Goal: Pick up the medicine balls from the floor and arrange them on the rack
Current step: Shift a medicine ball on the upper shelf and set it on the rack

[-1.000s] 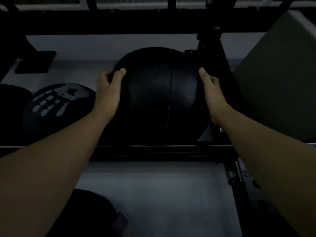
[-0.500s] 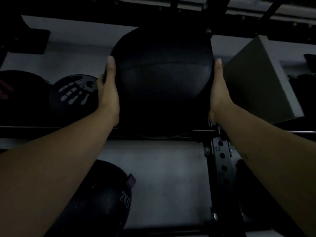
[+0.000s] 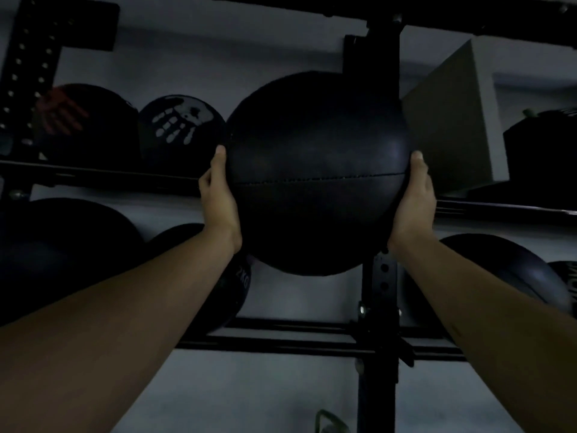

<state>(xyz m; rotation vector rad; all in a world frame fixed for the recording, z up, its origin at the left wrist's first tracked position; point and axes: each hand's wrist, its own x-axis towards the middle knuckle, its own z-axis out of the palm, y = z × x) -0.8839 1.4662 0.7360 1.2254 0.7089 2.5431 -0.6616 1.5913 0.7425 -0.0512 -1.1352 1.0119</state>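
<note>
Your left hand [image 3: 219, 195] lies flat against the 9 o'clock side of the large black medicine ball [image 3: 317, 173], thumb up along its curve, the fingers out of sight behind it. Your right hand [image 3: 415, 198] presses the 3 o'clock side in the same way, thumb uppermost. Held between the two palms, the ball sits at the centre of view, in front of the rack [image 3: 379, 307], with a stitched seam running across its face from 9 to 3 o'clock.

Items around the held ball, by clock direction:

- 9 to 10 o'clock, upper rail: a smaller ball with a pale handprint [image 3: 181, 126], just beside the held ball; whether they touch cannot be told.
- 10 o'clock, further out on the same rail: a dark ball with a reddish handprint [image 3: 71, 117], next to a perforated upright [image 3: 22, 76].
- 2 o'clock: a grey box [image 3: 452, 120], close against the held ball's upper right edge.
- 7 o'clock, lower rail: a ball marked "2KG" [image 3: 240, 282], partly hidden by your left forearm.
- 8 o'clock, far left: a large dark ball [image 3: 62, 254].
- 4 o'clock, lower rail: a dark ball [image 3: 512, 270] behind your right forearm.
- 12 and 6 o'clock: the rack's black upright post passes behind the held ball.

Lighting is dim; finer markings are unreadable.
</note>
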